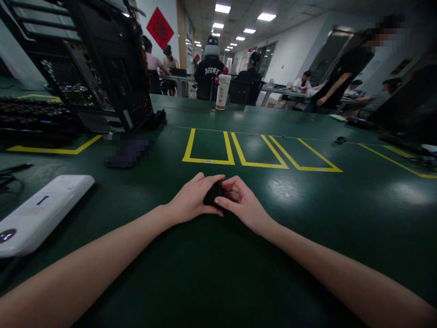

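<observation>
A small black object [213, 194] is between my two hands, low over the dark green table [218, 264]. My left hand [196, 197] wraps round it from the left, with the thumb and fingers on either side. From the right, the curled fingers and thumb of my right hand [241, 200] close on its right side. The hands partly cover the object, so its full shape cannot be made out. Beyond the hands, yellow tape outlines [209, 161] mark the tabletop.
A white device [46, 212] lies at the left, near a dark phone-like item [128, 152]. Behind them stands an open black computer case [112, 68]. A white cup [223, 92] is at the far edge. A person [344, 68] stands at the back right; several others sit.
</observation>
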`<action>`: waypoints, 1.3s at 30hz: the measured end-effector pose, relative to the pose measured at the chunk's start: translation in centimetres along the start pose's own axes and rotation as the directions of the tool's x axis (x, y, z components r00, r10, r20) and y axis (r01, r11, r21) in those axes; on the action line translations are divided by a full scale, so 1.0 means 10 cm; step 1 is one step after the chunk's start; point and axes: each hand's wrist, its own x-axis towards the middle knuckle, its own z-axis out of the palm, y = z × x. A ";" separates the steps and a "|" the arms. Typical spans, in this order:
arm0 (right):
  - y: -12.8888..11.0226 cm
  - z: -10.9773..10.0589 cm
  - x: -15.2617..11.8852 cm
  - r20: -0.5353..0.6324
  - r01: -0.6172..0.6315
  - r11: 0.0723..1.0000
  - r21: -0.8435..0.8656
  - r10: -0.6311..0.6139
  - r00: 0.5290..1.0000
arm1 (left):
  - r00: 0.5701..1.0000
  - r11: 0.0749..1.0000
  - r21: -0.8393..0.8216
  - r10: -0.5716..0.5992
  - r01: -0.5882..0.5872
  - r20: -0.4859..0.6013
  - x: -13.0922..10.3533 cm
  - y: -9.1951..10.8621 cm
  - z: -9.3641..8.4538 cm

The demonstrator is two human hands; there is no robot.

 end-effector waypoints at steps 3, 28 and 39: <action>0.04 0.00 0.00 0.004 0.009 0.999 0.041 -0.010 1.000 | 1.000 1.000 0.015 -0.012 0.012 0.017 0.02 0.01 -0.01; 0.05 -0.05 0.02 0.054 -0.064 0.991 0.115 0.058 0.997 | 0.999 0.998 0.058 -0.009 0.007 0.042 0.01 0.07 -0.03; 0.02 -0.09 -0.01 0.157 -0.064 0.993 0.099 0.048 0.986 | 0.999 0.998 0.051 -0.030 0.028 0.039 0.01 0.08 -0.03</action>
